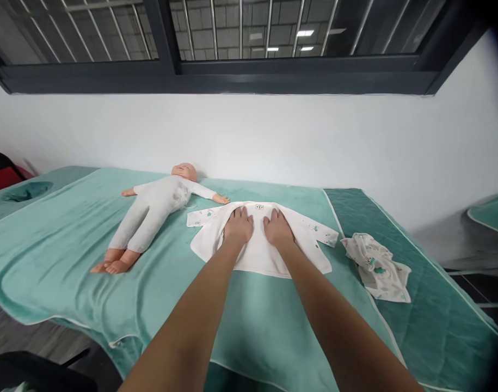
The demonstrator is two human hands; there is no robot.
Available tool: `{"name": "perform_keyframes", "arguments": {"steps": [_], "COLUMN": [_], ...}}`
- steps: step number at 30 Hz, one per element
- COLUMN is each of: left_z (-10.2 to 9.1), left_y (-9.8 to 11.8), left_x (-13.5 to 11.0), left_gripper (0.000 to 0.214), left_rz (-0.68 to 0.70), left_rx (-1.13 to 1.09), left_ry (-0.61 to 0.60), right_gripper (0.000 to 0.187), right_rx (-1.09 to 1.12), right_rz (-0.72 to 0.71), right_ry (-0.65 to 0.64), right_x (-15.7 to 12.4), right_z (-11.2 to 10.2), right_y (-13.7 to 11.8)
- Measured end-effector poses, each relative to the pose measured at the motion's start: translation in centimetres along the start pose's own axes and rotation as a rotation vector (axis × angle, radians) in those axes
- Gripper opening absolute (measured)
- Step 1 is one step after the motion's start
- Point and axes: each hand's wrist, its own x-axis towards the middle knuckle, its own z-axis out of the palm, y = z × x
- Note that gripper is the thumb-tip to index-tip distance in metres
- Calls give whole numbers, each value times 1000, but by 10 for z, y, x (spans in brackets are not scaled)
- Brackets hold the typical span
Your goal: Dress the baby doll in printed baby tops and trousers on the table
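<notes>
A white baby top lies spread open on the green blanket, its inside facing up and its patterned sleeves stretched out to both sides. My left hand rests flat on the left part of the top, fingers extended toward the collar. On the right part lies my right hand, also flat with fingers stretched out. Neither hand grips the cloth. To the left a baby doll in a white suit lies on its back, one hand close to the top's left sleeve.
The green blanket covers a bed set against a white wall. A crumpled patterned baby garment lies at the right on a darker green cover. Above runs a dark window frame with metal bars. A black chair stands at lower left.
</notes>
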Motion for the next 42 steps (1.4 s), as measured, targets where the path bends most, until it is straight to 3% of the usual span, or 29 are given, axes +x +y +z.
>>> {"name": "perform_keyframes", "arguments": {"steps": [23,29,36,42], "left_z": [-2,-2,-2,-2], "left_y": [-4,-6,-8,-9], "left_x": [-61,-67,-73,-76], "left_gripper": [65,66,65,64], "left_rz": [31,40,43,55], "left_rx": [75,78,81,88], "left_ry": [62,59,67,72], "right_gripper": [64,62,53,54], "right_rx": [-60,-118,-164,-173], "right_rz": [-53,-129,-337,-357], "right_ry": [-15,16,46,39], "right_x": [-22,-32,-50,-55], "right_z": [1,0,-5,-7], "right_y": [10,12,10,12]}}
